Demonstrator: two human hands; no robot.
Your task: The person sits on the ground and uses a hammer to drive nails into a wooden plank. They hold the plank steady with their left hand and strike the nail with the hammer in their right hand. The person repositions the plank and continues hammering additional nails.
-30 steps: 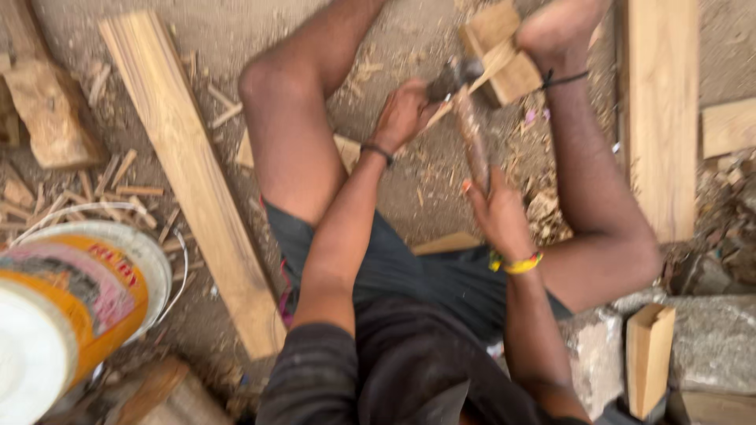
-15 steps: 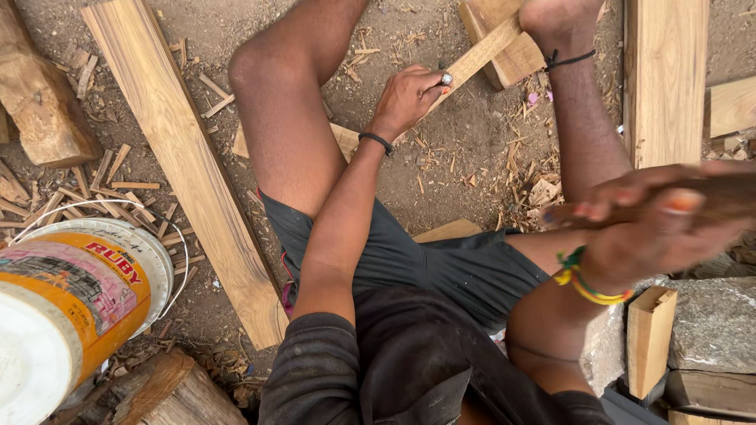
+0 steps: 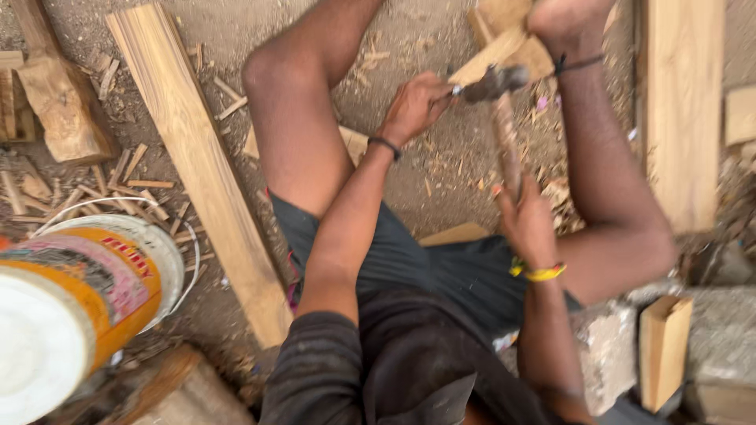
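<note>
I sit on the ground with my legs spread. My left hand [image 3: 417, 104] pinches something small, too small to name, against a thin wooden strip [image 3: 490, 57] that lies under my foot [image 3: 571, 20]. My right hand [image 3: 526, 224] grips the wooden handle of a hammer [image 3: 504, 134]. The hammer's metal head sits down at the strip, right beside the fingers of my left hand. A black band circles my left wrist and a yellow one my right.
A long plank [image 3: 201, 169] lies on the dirt to the left, another plank [image 3: 683, 110] to the right. A wood block [image 3: 59, 110] and scattered chips lie at far left. A painted bucket [image 3: 87, 295] stands at lower left, and a small upright board [image 3: 664, 350] leans on stone at lower right.
The hammer was raised high toward the camera half a second ago; it has swung back down onto the strip. My left hand stayed on the strip.
</note>
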